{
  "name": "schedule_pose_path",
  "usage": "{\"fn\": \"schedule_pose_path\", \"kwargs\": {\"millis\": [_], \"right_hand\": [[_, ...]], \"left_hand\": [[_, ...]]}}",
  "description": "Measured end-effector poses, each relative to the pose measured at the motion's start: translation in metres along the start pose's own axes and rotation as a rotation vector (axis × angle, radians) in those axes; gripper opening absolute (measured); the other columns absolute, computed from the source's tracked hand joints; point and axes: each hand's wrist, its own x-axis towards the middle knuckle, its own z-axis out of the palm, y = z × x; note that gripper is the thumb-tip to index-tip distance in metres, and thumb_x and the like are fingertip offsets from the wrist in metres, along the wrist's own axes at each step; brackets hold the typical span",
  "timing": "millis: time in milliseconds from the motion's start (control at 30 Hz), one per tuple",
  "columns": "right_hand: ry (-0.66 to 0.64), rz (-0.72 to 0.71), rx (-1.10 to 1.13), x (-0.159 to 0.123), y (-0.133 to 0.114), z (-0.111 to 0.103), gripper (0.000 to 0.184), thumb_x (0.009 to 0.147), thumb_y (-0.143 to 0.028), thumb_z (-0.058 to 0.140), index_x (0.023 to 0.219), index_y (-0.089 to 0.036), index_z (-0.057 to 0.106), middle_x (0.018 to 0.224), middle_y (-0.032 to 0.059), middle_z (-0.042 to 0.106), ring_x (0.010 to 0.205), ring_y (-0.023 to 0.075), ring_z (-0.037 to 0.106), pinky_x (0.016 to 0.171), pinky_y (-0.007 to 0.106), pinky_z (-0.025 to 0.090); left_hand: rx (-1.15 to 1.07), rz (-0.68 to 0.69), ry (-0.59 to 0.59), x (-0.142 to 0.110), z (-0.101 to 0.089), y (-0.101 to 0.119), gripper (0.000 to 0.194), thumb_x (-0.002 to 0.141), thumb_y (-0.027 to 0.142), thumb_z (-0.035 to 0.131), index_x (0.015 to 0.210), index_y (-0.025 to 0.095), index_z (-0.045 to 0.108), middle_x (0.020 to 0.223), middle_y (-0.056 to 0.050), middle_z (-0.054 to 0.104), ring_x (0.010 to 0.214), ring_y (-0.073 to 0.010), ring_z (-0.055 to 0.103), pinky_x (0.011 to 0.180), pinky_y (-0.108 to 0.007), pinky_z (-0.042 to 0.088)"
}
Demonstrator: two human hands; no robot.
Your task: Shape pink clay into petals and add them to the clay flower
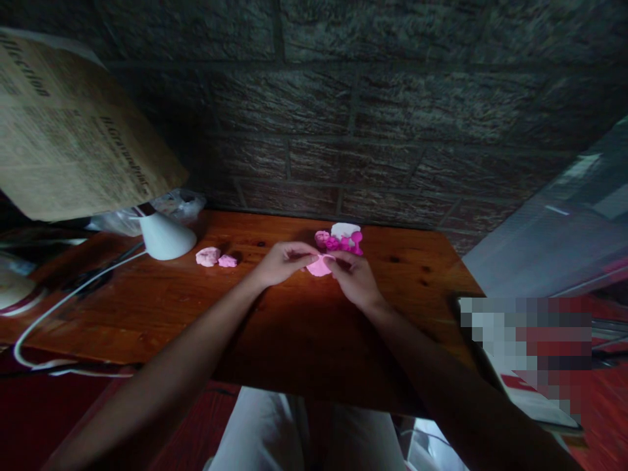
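- Working a flat pink dough piece [320, 265], the person seemed partway through: it was thinned, its rim uneven.
- The pale pink lump [208, 256] and smaller pink lump [227, 261] lay unflattened near the back edge of the table [186, 314], beside the lamp [169, 237].
- The left hand [284, 263] and right hand [356, 278] pinched the piece's opposite sides, thumbs and fingers closed, nearer the table's back edge than its front; I couldn't tell whether it touched wood.

Pink piece [320, 265] matt, dough-like; tbl top [167, 314] semi-gloss wood; wall [294, 111] v. rough blocks; lampshade [73, 140] matt, paper-like.
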Motion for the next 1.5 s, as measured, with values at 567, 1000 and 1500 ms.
{"fn": "schedule_pose_path", "kwargs": {"millis": [567, 1000, 1500], "right_hand": [[-0.121, -0.169, -0.245, -0.003, -0.014, -0.005, 0.016, 0.088, -0.033, 0.064, 0.089, -0.022, 0.076, 0.084, 0.0041, 0.077, 0.071, 0.0176, 0.066, 0.069, 0.03, 0.05], [-0.025, -0.1, -0.095, -0.004, -0.006, 0.001, 0.026, 0.089, -0.041, 0.06, 0.09, -0.02, 0.075, 0.086, 0.0051, 0.076, 0.075, 0.0187, 0.066, 0.073, 0.032, 0.05], [-0.081, -0.055, -0.095, -0.002, -0.006, -0.002, 0.029, 0.09, -0.044, 0.06, 0.098, -0.022, 0.077, 0.084, 0.0032, 0.076, 0.066, 0.0162, 0.063, 0.063, 0.029, 0.048]], "left_hand": [[-0.015, -0.02, -0.043, 0.0, -0.001, -0.005, 0.028, 0.079, 0.038, 0.079, 0.094, 0.013, 0.077, 0.095, -0.009, 0.079, 0.086, -0.0185, 0.072, 0.085, -0.032, 0.056], [-0.083, -0.159, -0.074, -0.001, 0.001, 0.003, 0.033, 0.081, 0.039, 0.076, 0.103, 0.014, 0.078, 0.094, -0.008, 0.079, 0.078, -0.0149, 0.07, 0.072, -0.026, 0.054], [-0.01, -0.066, -0.076, -0.001, -0.001, -0.004, 0.033, 0.079, 0.041, 0.078, 0.097, 0.014, 0.079, 0.094, -0.009, 0.08, 0.08, -0.0175, 0.071, 0.077, -0.03, 0.055]]}}
